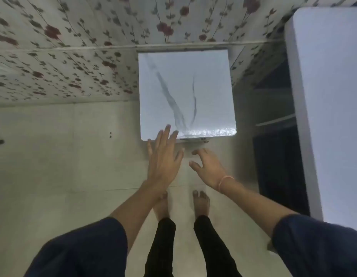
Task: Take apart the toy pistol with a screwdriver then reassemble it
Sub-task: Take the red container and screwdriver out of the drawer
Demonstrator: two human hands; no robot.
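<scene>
No toy pistol or screwdriver shows in the head view. My left hand (163, 158) is stretched out flat, fingers apart, its fingertips over the near left corner of a small white marble-patterned table (185, 90). My right hand (207, 166) hangs a little lower and to the right, fingers spread and curled, just short of the table's near edge. Both hands hold nothing. A pink band circles my right wrist.
The small table stands against a floral-papered wall (63, 66). A large white surface (333, 116) runs along the right side, with a dark gap (277, 156) beside it. My bare feet (181, 204) stand on a pale tiled floor (63, 156).
</scene>
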